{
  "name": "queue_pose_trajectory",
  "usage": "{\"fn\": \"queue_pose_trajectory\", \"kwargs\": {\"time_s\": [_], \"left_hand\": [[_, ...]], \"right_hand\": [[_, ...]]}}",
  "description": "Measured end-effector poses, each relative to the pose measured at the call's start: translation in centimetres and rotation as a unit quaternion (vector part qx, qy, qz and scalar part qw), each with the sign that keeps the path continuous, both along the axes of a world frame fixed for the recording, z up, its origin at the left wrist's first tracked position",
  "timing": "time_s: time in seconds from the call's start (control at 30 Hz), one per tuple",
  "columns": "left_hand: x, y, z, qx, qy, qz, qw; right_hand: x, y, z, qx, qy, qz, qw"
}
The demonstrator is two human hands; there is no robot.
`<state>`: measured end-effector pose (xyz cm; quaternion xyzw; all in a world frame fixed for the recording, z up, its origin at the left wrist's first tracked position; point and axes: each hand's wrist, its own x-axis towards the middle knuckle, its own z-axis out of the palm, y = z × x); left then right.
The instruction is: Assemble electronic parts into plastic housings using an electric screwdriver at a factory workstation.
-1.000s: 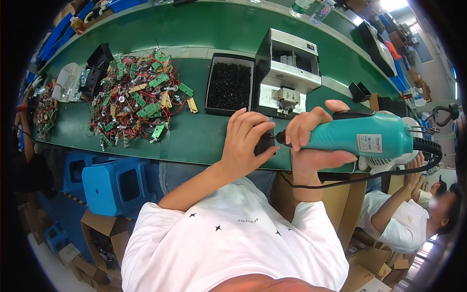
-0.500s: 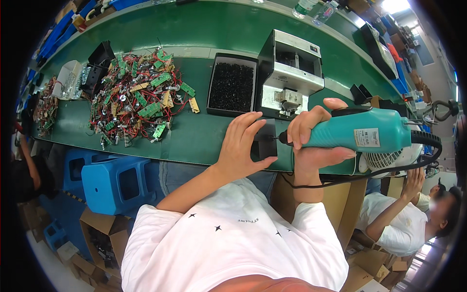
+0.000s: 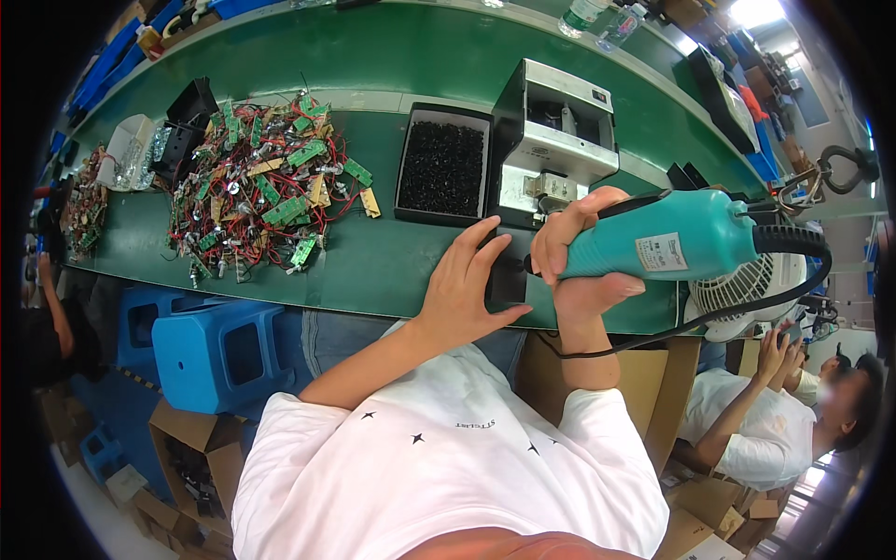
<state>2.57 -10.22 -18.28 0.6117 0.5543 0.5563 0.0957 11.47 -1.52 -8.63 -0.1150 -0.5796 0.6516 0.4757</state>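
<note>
In the head view, the left hand [image 3: 464,297] has thumb and fingers spread wide about a black box [image 3: 506,285] on the bench's [image 3: 392,257] near edge; whether it grips, I cannot tell. The right hand [image 3: 585,297] is wrapped firmly round a teal electric screwdriver [image 3: 695,233], its tip at the box's right side. Beyond sits a tray of black screws [image 3: 443,173], left of a metal machine [image 3: 551,149].

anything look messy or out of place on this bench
The tangled heap of green and tan circuit boards with red wires looks untidy; one tan rectangular board sticks out at its right edge. No spill or damage stands out.
</note>
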Motion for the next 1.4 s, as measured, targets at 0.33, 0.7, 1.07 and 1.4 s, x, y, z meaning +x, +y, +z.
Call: {"fn": "queue_pose_trajectory", "kwargs": {"time_s": [0.33, 0.7, 1.07, 1.4], "left_hand": [[-2.3, -1.5, 1.8, -0.038, 0.025, 0.049, 0.998], [-20.8, 12.3, 10.3, -0.217, -0.125, 0.014, 0.968], [-23.0, 22.2, 5.5, -0.037, 0.135, 0.207, 0.968], [-3.0, 16.0, 16.8, 0.095, 0.1, -0.088, 0.987]], "right_hand": [[4.1, 1.8, 0.7, 0.079, 0.118, -0.008, 0.99], [8.8, 8.2, -0.3, -0.027, 0.098, 0.085, 0.991], [20.5, 29.3, -10.1, 0.322, -0.646, -0.613, 0.323], [9.0, 21.0, 6.0, 0.162, -0.166, -0.178, 0.956]]}}
